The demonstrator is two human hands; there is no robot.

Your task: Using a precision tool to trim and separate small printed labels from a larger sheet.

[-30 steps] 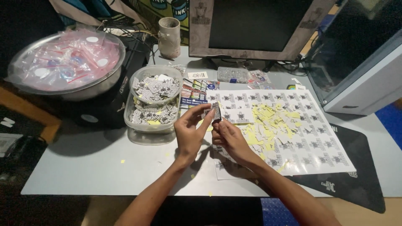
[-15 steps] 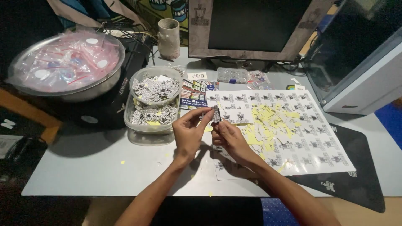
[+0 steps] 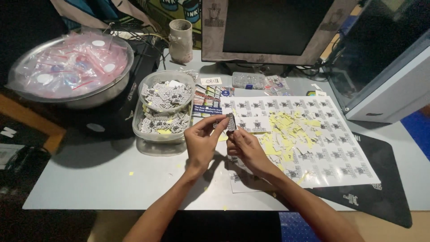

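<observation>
Both hands pinch one small printed sticker above the worktop.

The left hand [image 3: 201,145] and right hand [image 3: 244,148] each keep a fingertip grip on the small sticker [image 3: 231,122], held upright between them (hardly shifted from a second ago, so the peeling looks unfinished). Just beyond the grip lies the sticker sheet [image 3: 322,143] strewn with yellow backing scraps [image 3: 286,134]; left of it stand clear tubs of cut stickers [image 3: 163,110].

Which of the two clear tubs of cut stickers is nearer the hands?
The lower, rectangular tub, sitting just left of the left hand. The round tub is stacked on its far end, farther back toward the mug.
</observation>
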